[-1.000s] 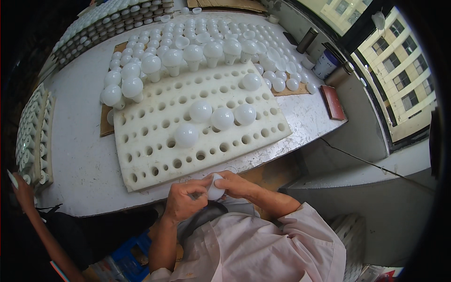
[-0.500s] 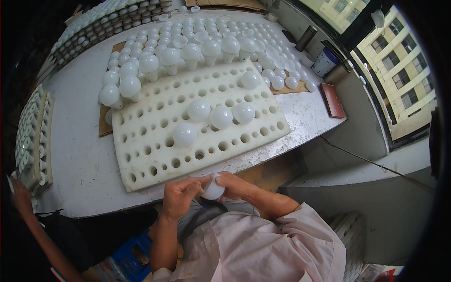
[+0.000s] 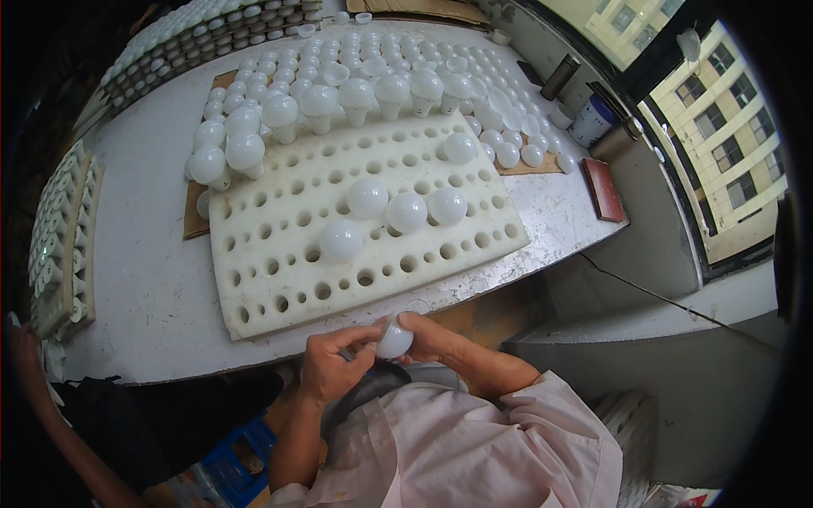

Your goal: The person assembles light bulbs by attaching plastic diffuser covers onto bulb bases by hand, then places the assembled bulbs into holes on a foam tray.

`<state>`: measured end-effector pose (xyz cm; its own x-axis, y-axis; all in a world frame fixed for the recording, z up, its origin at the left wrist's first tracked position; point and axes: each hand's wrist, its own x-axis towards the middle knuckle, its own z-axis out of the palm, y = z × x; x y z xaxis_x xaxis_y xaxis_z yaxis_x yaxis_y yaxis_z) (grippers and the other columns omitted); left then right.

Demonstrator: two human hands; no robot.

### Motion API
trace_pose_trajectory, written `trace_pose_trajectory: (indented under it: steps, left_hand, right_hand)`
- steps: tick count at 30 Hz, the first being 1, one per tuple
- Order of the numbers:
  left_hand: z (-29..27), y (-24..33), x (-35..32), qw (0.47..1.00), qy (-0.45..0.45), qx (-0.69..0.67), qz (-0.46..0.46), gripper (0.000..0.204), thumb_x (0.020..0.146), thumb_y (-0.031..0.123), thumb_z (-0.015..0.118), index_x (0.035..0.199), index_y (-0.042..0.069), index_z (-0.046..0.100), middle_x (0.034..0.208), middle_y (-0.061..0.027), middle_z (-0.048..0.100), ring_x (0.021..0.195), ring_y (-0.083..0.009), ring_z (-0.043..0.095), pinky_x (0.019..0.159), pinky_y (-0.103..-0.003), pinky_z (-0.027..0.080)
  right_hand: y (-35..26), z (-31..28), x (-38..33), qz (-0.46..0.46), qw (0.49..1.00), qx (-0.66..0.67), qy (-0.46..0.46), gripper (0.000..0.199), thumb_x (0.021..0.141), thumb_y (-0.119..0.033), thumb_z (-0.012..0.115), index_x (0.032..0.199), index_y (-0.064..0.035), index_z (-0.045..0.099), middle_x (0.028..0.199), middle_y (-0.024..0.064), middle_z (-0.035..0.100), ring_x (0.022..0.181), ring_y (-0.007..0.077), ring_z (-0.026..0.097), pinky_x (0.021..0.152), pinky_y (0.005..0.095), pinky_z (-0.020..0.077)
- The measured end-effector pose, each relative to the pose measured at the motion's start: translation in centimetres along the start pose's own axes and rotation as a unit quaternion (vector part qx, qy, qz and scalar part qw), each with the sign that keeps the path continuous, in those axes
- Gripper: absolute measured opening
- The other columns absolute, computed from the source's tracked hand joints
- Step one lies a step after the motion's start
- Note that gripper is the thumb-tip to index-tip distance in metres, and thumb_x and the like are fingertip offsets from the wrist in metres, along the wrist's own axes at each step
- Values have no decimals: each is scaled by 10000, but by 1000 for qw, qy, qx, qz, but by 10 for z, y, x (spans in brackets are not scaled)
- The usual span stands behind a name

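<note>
Just in front of my body, past the table's near edge, I hold a white light bulb (image 3: 395,340) with its round, milky dome showing. My right hand (image 3: 430,339) is closed around its far right side. With thumb and forefinger, my left hand (image 3: 340,360) pinches at its left side. The lower end of the bulb is hidden by the hands. Beyond them lies a thick white foam board (image 3: 292,317) with rows of holes. Several bulbs, such as one bulb (image 3: 342,240), rest on it, and more stand upright along its far edge, including another bulb (image 3: 319,101).
Many white domes (image 3: 381,46) cover cardboard at the back. Stacked trays of parts (image 3: 203,38) rise at the far left, with another tray (image 3: 63,245) nearer. A dark red box (image 3: 602,190) and a flask (image 3: 560,77) line the right. Another person's arm (image 3: 42,398) enters left.
The view has shifted slightly, moving the board a little in the picture. My left fingers have changed position on the bulb, which has turned slightly. The other person's hand has moved toward the left edge.
</note>
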<state>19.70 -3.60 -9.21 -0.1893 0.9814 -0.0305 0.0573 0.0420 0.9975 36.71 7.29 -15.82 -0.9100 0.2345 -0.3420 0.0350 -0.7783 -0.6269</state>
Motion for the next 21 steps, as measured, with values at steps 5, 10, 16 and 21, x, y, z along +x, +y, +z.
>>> trace_pose_trajectory:
  steps: [5,10,16,21]
  left_hand:
    - [1,6,0,996,-4,84,-21,115,768,24,651,852,-36,702,749,-75,700,666,-68,608,629,-219,493]
    - [-1,3,-1,996,-25,81,-35,101,744,23,669,823,-28,705,713,-66,692,619,-56,593,593,-209,488]
    - [-3,6,1,994,-48,63,-81,110,736,34,676,820,-33,701,700,-54,684,646,-61,616,631,-205,504]
    - [-7,1,1,993,-65,65,-77,120,755,53,675,842,-27,693,686,-42,673,635,-46,591,610,-201,485]
  right_hand:
    - [-1,-1,0,-11,999,-48,1,640,876,-551,519,1145,27,577,746,54,607,528,90,522,436,205,416]
    - [-1,-2,-2,-4,995,-97,6,600,889,-513,511,1136,28,585,743,46,605,526,78,509,439,201,414]
    - [-8,4,-5,14,984,-173,39,521,901,-469,507,1104,0,609,739,34,594,522,69,489,437,196,397]
    - [-11,7,-6,22,977,-206,46,469,897,-439,517,1072,-17,623,723,24,584,520,69,489,433,203,392]
